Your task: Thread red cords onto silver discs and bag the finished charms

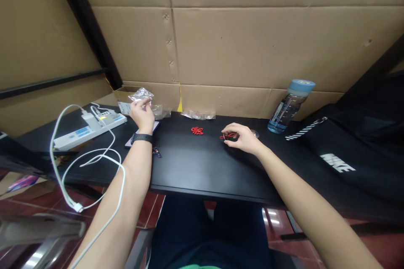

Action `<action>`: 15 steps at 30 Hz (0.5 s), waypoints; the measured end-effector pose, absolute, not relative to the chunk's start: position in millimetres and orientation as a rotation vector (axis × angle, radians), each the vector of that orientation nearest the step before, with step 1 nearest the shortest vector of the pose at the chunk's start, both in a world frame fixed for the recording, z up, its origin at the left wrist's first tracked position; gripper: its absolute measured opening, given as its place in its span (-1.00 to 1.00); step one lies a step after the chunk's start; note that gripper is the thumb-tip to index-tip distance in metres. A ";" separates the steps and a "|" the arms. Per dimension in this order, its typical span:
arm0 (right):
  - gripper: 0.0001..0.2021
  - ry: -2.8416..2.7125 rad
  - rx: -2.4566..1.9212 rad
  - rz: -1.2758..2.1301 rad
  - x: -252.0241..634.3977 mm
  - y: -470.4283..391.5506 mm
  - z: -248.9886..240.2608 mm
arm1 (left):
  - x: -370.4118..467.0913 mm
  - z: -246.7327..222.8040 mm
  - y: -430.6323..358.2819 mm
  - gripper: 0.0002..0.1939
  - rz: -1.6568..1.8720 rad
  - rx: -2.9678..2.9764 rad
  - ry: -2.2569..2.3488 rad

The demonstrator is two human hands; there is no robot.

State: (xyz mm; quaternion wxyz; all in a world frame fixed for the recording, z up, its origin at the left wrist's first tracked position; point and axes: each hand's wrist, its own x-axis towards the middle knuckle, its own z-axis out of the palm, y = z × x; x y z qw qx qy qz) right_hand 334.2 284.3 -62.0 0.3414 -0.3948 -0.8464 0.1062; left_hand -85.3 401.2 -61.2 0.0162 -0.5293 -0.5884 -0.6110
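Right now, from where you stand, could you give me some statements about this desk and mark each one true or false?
Thin red looped cord shows inside the curled right hand. True.
Both wrists are bare. False: a black wristband circles the wrist of the left hand.
A small tangled red pile lies on the black desktop between the hands. True.
No bottle stands on the right. False: a clear bottle with a blue lid stands beside a black fabric bag.

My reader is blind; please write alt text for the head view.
A person's right hand curls around red cord over a black table, near a red knotted bundle; the left hand is at a clear plastic bag. At right: a blue-lidded water bottle and black Nike bag.
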 end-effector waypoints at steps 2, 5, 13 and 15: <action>-0.72 -2.202 -1.027 0.281 334.2 284.2 -62.1 | -85.3 -61.7 402.8 -0.65 -1.920 -1.665 -1.803; -0.72 -2.203 -1.031 0.283 334.2 284.2 -62.1 | -84.0 -60.8 402.1 -0.68 -1.877 -1.663 -1.796; -0.72 -2.204 -1.030 0.274 334.9 284.0 -61.0 | -82.2 -62.9 404.6 -0.44 -1.847 -1.716 -1.741; -0.72 -2.200 -1.031 0.281 334.5 283.7 -60.6 | -76.4 -61.4 404.3 -0.50 -1.875 -1.784 -1.702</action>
